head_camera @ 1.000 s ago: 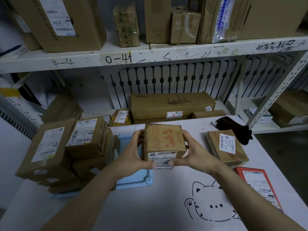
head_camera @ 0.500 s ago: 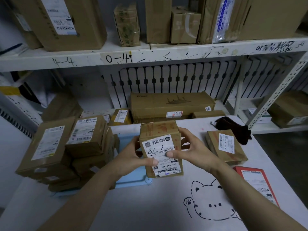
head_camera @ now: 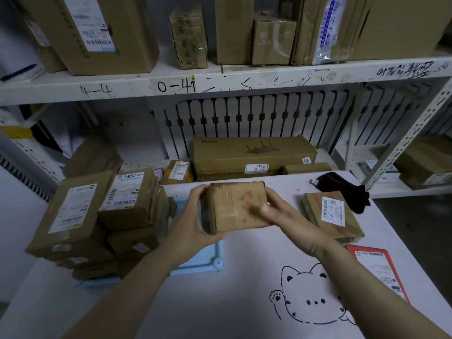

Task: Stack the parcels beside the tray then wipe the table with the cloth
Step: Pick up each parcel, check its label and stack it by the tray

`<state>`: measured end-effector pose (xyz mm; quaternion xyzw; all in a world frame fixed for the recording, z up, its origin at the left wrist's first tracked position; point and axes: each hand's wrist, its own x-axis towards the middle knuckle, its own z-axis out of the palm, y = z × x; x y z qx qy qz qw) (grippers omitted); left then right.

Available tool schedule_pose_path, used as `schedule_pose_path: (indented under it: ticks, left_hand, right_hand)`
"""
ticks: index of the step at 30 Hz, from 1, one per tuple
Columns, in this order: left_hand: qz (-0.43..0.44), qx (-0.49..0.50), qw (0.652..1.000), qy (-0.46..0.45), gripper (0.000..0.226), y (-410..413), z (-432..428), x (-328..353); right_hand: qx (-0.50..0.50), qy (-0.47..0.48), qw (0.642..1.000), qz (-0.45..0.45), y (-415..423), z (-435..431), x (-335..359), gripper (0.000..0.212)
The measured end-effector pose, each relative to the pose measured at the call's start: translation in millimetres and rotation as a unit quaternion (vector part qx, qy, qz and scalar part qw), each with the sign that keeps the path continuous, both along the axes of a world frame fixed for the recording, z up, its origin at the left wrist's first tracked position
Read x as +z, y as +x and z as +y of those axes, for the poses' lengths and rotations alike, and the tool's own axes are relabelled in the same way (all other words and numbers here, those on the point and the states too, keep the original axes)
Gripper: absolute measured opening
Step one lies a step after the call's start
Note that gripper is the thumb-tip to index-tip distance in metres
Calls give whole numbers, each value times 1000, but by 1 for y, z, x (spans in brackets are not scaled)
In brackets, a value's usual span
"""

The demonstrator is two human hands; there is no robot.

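head view: 2 bare hands hold 1 small cardboard parcel (head_camera: 238,206) in the air between them, above the white table (head_camera: 220,304). the left hand (head_camera: 193,222) curls round its left end, thumb at the near edge. the right hand (head_camera: 288,216) grips the right end, thumb laid across the top face and a little blurred. the upturned face is plain brown with red marks and tape. just below and left of the grip lies the light blue tray (head_camera: 208,269), its near corner showing. further left of the grip stands the stack of parcels (head_camera: 105,216), labels up, a blue edge showing under its base. right of the grip a labelled flat parcel (head_camera: 330,216) lies on the table, with a red parcel (head_camera: 376,272) nearer the person and the dark cloth (head_camera: 342,189) beyond it.
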<state>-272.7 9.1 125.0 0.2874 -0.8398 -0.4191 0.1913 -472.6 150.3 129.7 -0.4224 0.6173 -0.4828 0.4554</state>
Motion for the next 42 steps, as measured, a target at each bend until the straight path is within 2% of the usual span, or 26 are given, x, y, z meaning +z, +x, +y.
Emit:
schedule_pose_path:
  ticks: [1, 3, 6, 9, 12, 14, 17, 21, 37, 42]
  left_hand:
    - [3, 9, 999, -51, 103, 0, 0, 1]
    - [3, 14, 986, -164, 106, 0, -3, 1]
    - [12, 5, 951, -307, 98, 0, -6, -1]
    - [31, -10, 926, -377, 83, 1, -7, -1]
    - [42, -22, 906, -422, 72, 0, -6, -2]
    - [27, -19, 903, -429, 80, 0, -6, -4]
    - [-3, 0, 913, -407, 100, 4, -7, -8]
    - [-9, 20, 923, -385, 110, 8, -5, -10]
    - [-18, 43, 927, -373, 107, 6, 0, -8]
    - [-29, 27, 911, -410, 109, 6, 0, -7]
  right_hand:
    - [-15, 9, 999, -33, 0, -1, 0, 60]
    - [-45, 36, 993, -98, 0, -2, 1, 64]
    - [-56, 72, 980, -177, 3, -5, 3, 65]
    - [-47, 71, 966, -244, 6, -6, 3, 59]
    - [-71, 48, 957, -276, 7, -7, 1, 42]
    - [-87, 21, 953, -288, 6, -8, -2, 35]
    - [-88, -19, 958, -273, 5, -9, -6, 46]
    - [-97, -49, 965, -237, 4, -8, -6, 59]
    - [-89, -51, 968, -229, 8, -8, -6, 64]
    - [-93, -6, 971, -220, 8, -8, -5, 54]
